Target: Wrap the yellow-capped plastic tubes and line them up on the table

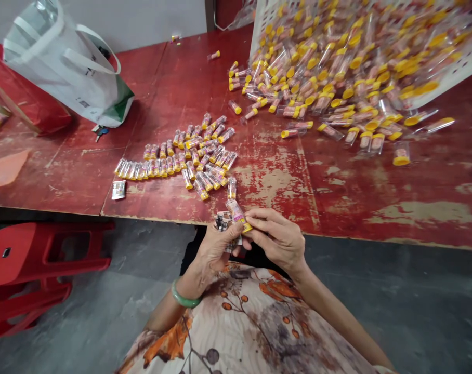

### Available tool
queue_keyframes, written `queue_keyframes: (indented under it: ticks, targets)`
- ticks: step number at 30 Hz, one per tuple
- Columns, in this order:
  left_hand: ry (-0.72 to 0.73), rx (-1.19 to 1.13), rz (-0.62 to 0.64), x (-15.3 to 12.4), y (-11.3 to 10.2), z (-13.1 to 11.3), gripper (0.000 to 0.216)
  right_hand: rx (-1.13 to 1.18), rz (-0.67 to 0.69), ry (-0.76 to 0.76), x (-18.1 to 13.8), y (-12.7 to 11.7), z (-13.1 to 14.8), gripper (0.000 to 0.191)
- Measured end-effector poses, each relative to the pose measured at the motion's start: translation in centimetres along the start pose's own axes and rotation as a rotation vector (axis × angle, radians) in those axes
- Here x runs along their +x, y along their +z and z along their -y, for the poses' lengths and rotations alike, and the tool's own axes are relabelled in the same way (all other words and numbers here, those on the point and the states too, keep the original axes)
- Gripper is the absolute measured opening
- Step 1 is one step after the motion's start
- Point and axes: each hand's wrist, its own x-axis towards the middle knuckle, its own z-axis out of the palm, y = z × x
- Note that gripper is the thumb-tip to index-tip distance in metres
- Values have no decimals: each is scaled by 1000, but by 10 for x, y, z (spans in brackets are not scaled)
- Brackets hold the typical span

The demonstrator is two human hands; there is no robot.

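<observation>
One head-worn view, shot from above cream floral-print fabric garment (244, 322), aimed forward and down. Bare left hand (217, 245) and right hand (282, 240) are caught close, below centre; flat red tabletop (271, 182) is spanned side to side; white perforated plastic basket (469, 65) is cropped at upper right.

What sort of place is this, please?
Probably a small workshop or packing room: there is a worn red table, a basket with many yellow-capped tubes spread onto the table, and a plastic stool.
</observation>
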Motion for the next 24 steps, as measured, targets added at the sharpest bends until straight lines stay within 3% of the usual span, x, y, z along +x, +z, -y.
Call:
queue_keyframes:
  ticks: [10, 20, 24]
  targets:
    - [7, 12, 60, -1, 1, 5, 32, -210, -194, -123, -19, 10, -2, 29]
    - [32, 47, 32, 4, -6, 1, 35, -136, -128, -122, -7, 15, -5, 36]
    - [-2, 126, 58, -1, -7, -6, 33, -162, 95, -90, 1, 2, -3, 47]
